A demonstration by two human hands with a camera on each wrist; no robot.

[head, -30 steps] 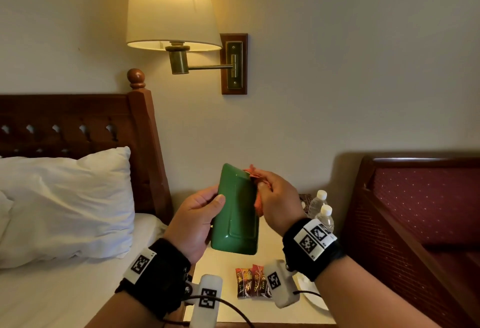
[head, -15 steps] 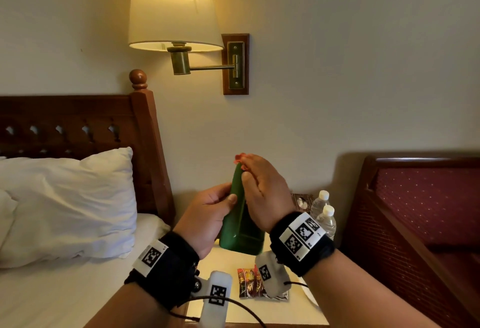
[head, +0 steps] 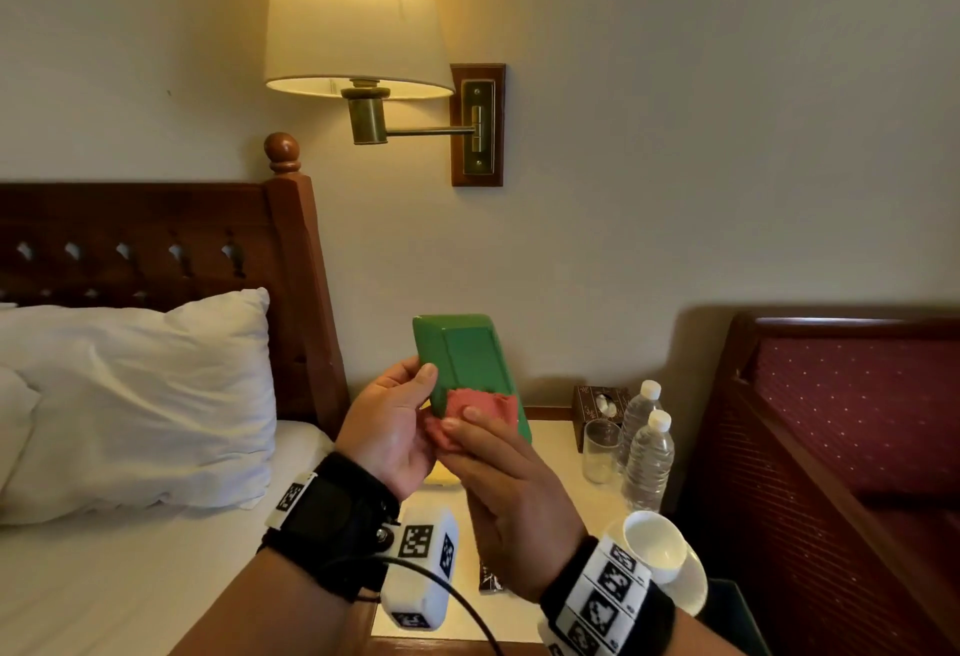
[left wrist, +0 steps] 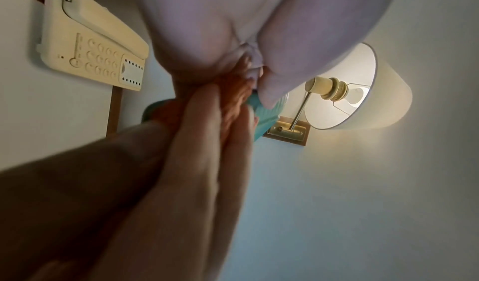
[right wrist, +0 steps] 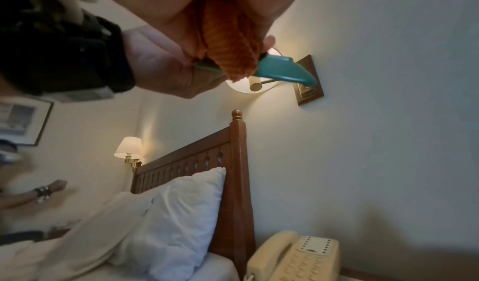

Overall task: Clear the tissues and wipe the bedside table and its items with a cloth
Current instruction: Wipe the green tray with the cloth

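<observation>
Green tray (head: 470, 359); red-orange ribbed cloth (head: 480, 408); cream phone (left wrist: 90, 45).

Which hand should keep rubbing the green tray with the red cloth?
The right hand, probably. It already presses the red cloth against the underside of the green tray. The left hand grips the tray's edge and holds it up above the bedside table.

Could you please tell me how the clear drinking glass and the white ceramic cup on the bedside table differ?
The clear drinking glass is transparent, tall and straight-sided; the white ceramic cup is opaque, low and rounded. The glass stands directly on the table beside the water bottles; the cup sits on a white saucer. Both look empty and untouched.
</observation>
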